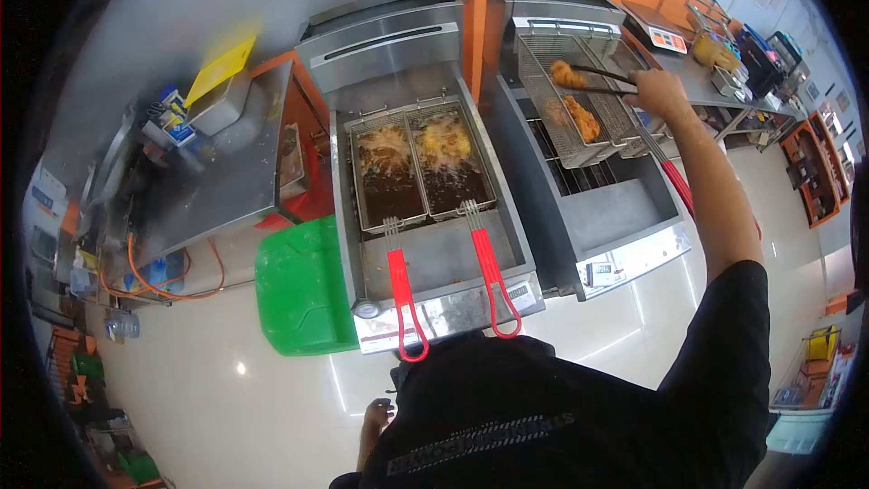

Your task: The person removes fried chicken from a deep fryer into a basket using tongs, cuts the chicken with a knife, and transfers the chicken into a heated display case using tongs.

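Note:
My right hand (659, 95) is closed around dark tongs (605, 80). Between the tong tips is a piece of golden fried food (567, 75), above a wire fry basket (572, 152) raised at the right fryer. Another fried piece (581, 119) lies in that basket. Low beside my body is my left hand (378, 413), small and partly hidden, its finger position unclear. In the left fryer, two baskets sit in bubbling oil (387, 183) with food frying in both. Their red handles (398, 294) point towards me.
A green bin lid (306, 285) is left of the left fryer (434, 267). Further left, a steel table (226, 167) carries a metal container with a yellow board (220, 71). A scale (668, 40) stands on the counter behind my right hand.

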Available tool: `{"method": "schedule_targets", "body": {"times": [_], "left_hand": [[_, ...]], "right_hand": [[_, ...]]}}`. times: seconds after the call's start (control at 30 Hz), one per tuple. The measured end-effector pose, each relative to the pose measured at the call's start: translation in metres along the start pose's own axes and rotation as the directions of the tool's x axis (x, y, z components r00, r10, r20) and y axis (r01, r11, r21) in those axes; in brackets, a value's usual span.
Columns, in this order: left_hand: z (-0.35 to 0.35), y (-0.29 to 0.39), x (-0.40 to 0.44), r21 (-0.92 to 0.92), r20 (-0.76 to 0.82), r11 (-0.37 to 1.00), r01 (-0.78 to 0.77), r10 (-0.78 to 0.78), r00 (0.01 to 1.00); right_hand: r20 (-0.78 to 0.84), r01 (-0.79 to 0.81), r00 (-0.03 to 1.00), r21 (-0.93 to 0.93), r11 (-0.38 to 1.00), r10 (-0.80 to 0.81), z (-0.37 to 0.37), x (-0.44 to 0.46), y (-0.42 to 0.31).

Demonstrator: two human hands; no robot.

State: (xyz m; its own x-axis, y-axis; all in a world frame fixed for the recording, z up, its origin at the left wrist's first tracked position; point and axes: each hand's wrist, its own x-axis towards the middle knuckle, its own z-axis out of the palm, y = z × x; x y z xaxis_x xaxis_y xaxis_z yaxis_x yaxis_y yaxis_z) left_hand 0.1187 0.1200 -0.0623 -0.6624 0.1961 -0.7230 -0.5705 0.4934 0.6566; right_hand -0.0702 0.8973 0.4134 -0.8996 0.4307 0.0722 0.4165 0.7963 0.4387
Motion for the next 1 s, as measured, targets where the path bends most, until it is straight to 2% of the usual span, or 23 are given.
{"method": "schedule_targets", "body": {"times": [0.1, 0.17, 0.2, 0.3, 0.4, 0.43, 0.5, 0.63, 0.7, 0.77, 0.87, 0.93, 1.0], "left_hand": [[-0.005, -0.001, 0.001, 0.035, -0.036, 0.988, 0.149, -0.148, 0.988], [-0.005, -0.005, -0.005, 0.078, -0.042, 0.99, 0.114, -0.111, 0.993], [-0.005, -0.008, -0.008, 0.101, -0.045, 0.99, 0.097, -0.093, 0.995], [-0.001, -0.016, -0.018, -0.081, -0.068, 0.969, 0.233, -0.238, 0.969], [0.005, -0.028, -0.03, -0.053, -0.075, 0.988, 0.146, -0.15, 0.986], [0.008, -0.028, -0.034, -0.065, -0.087, 0.984, 0.167, -0.172, 0.981], [0.013, -0.024, -0.046, -0.091, -0.109, 0.974, 0.208, -0.217, 0.97], [0.013, -0.026, -0.054, -0.125, -0.144, 0.969, 0.213, -0.23, 0.962], [0.01, -0.015, -0.062, -0.119, -0.149, 0.96, 0.254, -0.271, 0.951], [0.009, -0.016, -0.066, -0.131, -0.154, 0.953, 0.272, -0.291, 0.944], [0.013, -0.043, -0.07, -0.211, -0.186, 0.934, 0.287, -0.327, 0.927], [0.016, -0.04, -0.083, -0.221, -0.204, 0.923, 0.317, -0.361, 0.91], [0.022, -0.031, -0.104, -0.238, -0.202, 0.932, 0.272, -0.321, 0.925]], "right_hand": [[-0.006, 0.038, 0.999, -0.102, 0.994, -0.039, 0.0, 0.007, -0.012], [-0.063, 0.049, 0.996, -0.137, 0.989, -0.058, -0.007, 0.012, -0.015], [-0.099, 0.028, 0.994, -0.109, 0.994, -0.038, -0.019, 0.01, -0.018], [-0.202, -0.002, 0.979, -0.037, 0.999, -0.006, -0.064, 0.0, -0.029], [-0.283, 0.055, 0.958, 0.02, 0.998, -0.047, -0.106, -0.015, -0.056], [-0.277, 0.117, 0.955, 0.019, 0.993, -0.108, -0.11, -0.014, -0.071], [-0.264, 0.241, 0.937, 0.016, 0.97, -0.228, -0.106, -0.007, -0.1], [-0.067, 0.393, 0.917, -0.029, 0.919, -0.394, -0.062, 0.017, -0.188], [-0.038, 0.432, 0.9, -0.046, 0.901, -0.433, -0.028, 0.025, -0.233], [0.071, 0.497, 0.867, -0.054, 0.866, -0.493, 0.003, 0.035, -0.266], [0.255, 0.492, 0.84, 0.008, 0.87, -0.478, 0.045, 0.053, -0.302], [0.212, 0.482, 0.854, 0.018, 0.876, -0.475, 0.048, 0.045, -0.312], [0.179, 0.472, 0.864, 0.043, 0.881, -0.471, 0.048, 0.042, -0.315]]}}
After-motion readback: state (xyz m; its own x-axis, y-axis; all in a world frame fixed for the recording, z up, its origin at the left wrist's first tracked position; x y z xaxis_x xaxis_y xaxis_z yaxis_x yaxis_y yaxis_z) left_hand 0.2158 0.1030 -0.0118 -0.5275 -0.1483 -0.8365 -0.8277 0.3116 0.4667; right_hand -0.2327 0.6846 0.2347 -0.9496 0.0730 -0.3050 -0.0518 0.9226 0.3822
